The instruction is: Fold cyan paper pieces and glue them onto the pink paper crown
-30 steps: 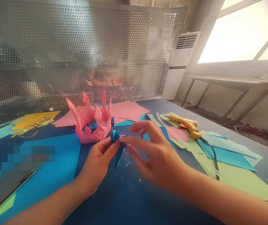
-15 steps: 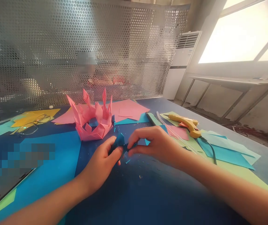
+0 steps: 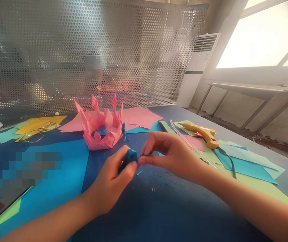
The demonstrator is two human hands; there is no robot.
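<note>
A small folded blue paper piece [image 3: 129, 157] is pinched between both hands just above the dark blue table [image 3: 146, 208]. My left hand [image 3: 110, 183] grips it from the left with thumb and fingers. From the right, my right hand [image 3: 170, 155] pinches its other end with its fingertips. Behind the hands stands a pink folded paper crown [image 3: 101, 129] with pointed tips, apart from them.
A yellow glue gun [image 3: 203, 133] with a dark cord lies at the right on green, blue and pink paper sheets, beside clear glue sticks [image 3: 184, 139]. Glasses [image 3: 37, 131] rest on yellow paper at the left. A perforated metal screen [image 3: 83, 53] closes the table's far side.
My right hand has closed from spread fingers into a pinch on the blue paper piece. Both hands have dropped slightly toward me with the piece.
</note>
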